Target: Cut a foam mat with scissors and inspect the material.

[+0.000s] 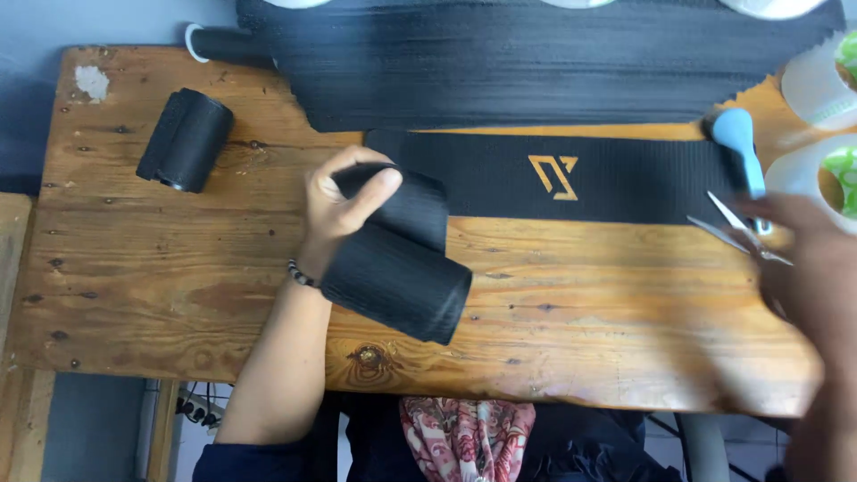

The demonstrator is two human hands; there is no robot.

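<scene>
My left hand (337, 201) grips the rolled end of a black ribbed strip (536, 178) that lies flat across the wooden table (178, 286) and bears a gold emblem (553, 176). A second black roll (397, 284) rests against the wrist just below that hand. My right hand (808, 268), blurred at the right edge, holds a pair of scissors (736, 228) with its blades open, pointing left at the strip's right end.
A small black roll (185, 139) lies at the table's upper left. A wide black ribbed sheet (536, 62) covers the far side. Clear tape rolls (817, 89) and a light-blue handled tool (741, 147) sit at the right. Patterned fabric (464, 437) hangs below the near edge.
</scene>
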